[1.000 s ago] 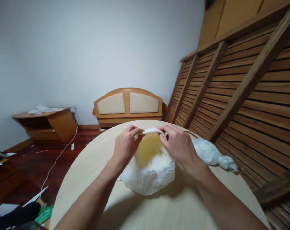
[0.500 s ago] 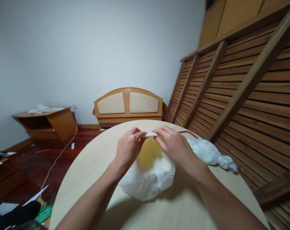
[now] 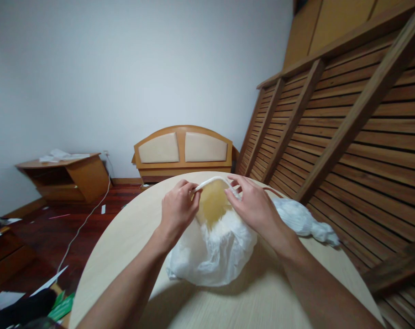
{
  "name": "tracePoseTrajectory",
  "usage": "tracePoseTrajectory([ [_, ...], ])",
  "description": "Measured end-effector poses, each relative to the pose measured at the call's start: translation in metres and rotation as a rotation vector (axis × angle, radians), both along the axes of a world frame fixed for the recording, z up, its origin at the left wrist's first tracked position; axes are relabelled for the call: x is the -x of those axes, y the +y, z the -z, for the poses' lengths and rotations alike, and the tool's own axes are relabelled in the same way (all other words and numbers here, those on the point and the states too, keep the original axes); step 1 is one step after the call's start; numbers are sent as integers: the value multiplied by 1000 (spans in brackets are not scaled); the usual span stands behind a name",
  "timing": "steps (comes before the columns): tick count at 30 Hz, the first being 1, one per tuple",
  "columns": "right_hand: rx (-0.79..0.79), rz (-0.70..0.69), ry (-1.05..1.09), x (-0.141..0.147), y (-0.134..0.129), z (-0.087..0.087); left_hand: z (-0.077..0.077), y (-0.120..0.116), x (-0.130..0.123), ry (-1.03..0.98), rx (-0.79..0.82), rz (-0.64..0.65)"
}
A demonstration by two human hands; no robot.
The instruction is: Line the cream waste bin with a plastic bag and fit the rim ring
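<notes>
A white plastic bag point(image 3: 212, 258) stands on a round pale table point(image 3: 121, 228) in front of me. At its far side a yellowish surface point(image 3: 214, 203) shows, whether part of the bag or something in it I cannot tell. A thin white curved edge point(image 3: 216, 179) arches over it. My left hand point(image 3: 180, 205) pinches the left end of this edge between thumb and fingers. My right hand point(image 3: 250, 198) has its thumb and curled fingers around the right end.
Another white bundle, knotted or twisted at one end point(image 3: 303, 221), lies at the table's right edge. Behind the table is a wooden headboard point(image 3: 181, 165). A large slatted wooden frame point(image 3: 330, 137) leans on the right. A low cabinet point(image 3: 73, 178) and a cable point(image 3: 80, 228) are at left.
My hands have moved apart, the left one leftward and the right one slightly rightward. More of the white edge now shows between them, bowed upward, and the bag has spread wider.
</notes>
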State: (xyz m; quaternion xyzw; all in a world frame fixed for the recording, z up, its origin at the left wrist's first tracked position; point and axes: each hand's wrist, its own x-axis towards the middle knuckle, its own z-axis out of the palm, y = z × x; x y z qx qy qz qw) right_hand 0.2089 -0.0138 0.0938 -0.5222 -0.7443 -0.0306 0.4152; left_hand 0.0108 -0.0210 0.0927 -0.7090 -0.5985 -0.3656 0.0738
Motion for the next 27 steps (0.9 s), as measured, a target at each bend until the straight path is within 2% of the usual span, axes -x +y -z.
tracePoseTrajectory([
  [6, 33, 50, -129, 0, 0, 1, 3, 0, 1, 37, 129, -27],
  [9, 19, 103, -198, 0, -2, 1, 3, -3, 1, 69, 175, 25],
  [11, 3, 102, -225, 1, -4, 1, 3, -3, 2, 42, 141, 71],
  [14, -15, 26, -252, 7, -8, 1, 3, 1, 3, -13, 49, 173],
  [17, -25, -71, -254, 12, -11, 2, 3, 6, 5, 22, 12, 298],
  [21, 3, -144, -222, 14, -10, 1, 3, 9, 6, 90, -10, 290],
  [27, 58, -155, -202, 12, -8, 2, 4, 7, 4, 207, 49, 280],
])
